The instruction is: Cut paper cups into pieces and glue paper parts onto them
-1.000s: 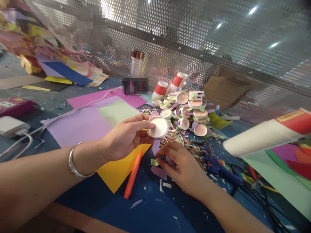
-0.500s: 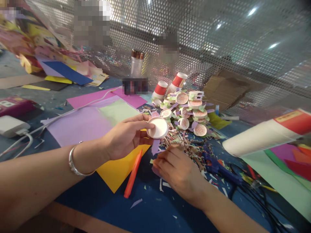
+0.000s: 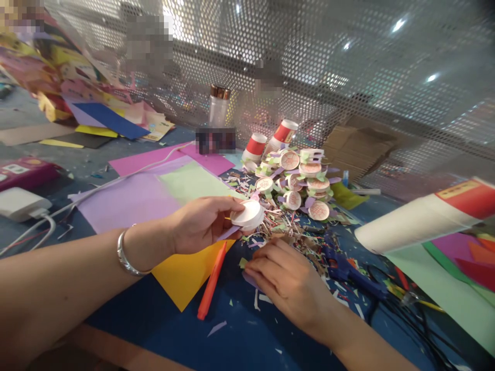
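Left hand [image 3: 197, 224]: centre of the frame, fingers pinched around the rim of a white cup base [image 3: 247, 214], held clear of the surface [image 3: 247, 340]. There is a bracelet [image 3: 126, 255] on the wrist.
Cup base: tilted, with its flat face up and toward me. A purple strip [image 3: 228, 233] hangs from its lower edge.
Right hand [image 3: 286, 281]: lower centre, palm down. The fingers [image 3: 259, 265] are curled onto a purple paper piece [image 3: 249, 280] lying on the surface. I cannot tell whether they grip it or only press on it.
Nearby: a green scrap [image 3: 243, 263] sits just beside the fingertips, an orange pen [image 3: 211, 283] lies across the yellow sheet [image 3: 181, 281], and a blue glue gun [image 3: 344, 268] lies to the right.
Behind: a pile of finished pieces [image 3: 299, 180] with strips all round, sitting in paper trimmings.
Step, as I read it: adding strips to the cup base, and right now fetching the next strip.
Next move calls for: a clean pinch on one thin piece lying flat among the litter, with the cup base held steady near the hand.
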`<state>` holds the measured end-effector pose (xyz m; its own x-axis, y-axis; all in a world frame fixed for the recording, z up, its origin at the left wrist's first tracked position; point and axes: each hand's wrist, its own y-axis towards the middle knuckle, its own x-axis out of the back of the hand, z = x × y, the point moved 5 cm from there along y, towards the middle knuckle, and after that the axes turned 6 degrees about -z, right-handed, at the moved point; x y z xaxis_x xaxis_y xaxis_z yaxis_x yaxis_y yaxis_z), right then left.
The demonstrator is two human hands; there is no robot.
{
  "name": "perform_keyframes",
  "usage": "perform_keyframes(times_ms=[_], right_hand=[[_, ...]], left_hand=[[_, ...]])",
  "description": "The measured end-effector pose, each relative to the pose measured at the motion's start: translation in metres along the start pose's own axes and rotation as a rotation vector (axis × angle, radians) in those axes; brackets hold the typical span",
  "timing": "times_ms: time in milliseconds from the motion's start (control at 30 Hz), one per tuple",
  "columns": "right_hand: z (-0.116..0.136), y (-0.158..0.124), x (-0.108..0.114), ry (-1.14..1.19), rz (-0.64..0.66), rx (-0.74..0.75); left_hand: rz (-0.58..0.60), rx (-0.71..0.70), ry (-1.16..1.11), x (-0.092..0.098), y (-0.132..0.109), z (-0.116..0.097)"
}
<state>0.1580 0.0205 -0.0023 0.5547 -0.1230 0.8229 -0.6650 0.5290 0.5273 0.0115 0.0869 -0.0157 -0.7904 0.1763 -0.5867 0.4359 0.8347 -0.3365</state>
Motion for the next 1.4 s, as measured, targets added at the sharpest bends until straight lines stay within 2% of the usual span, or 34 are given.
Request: perform_keyframes(times_ms=[200, 467, 600, 767, 900, 1400], right_hand=[[-0.001, -0.002, -0.003, 0.019, 0.005, 0.012], [-0.008, -0.006, 0.004, 0.162, 0.011, -0.124], [-0.007, -0.001, 0.019, 0.143, -0.154, -0.126], [-0.001, 0.003, 0.045, -0.092, -0.404, -0.046], [0.005, 0.003, 0.053, -0.249, -0.490, 0.026], [0.013, -0.001, 0.048, -0.284, -0.412, 0.119]], left_hand=[[-0.065, 0.027, 0.021, 0.000, 0.001, 0.000], [-0.075, 0.045, 0.028, 0.002, 0.002, 0.000], [-0.053, 0.050, 0.047, 0.001, 0.002, 0.001], [-0.052, 0.079, 0.076, 0.001, 0.001, 0.005], [-0.013, 0.106, 0.101, -0.002, -0.001, 0.010], [0.110, 0.117, 0.166, -0.008, -0.006, 0.019]])
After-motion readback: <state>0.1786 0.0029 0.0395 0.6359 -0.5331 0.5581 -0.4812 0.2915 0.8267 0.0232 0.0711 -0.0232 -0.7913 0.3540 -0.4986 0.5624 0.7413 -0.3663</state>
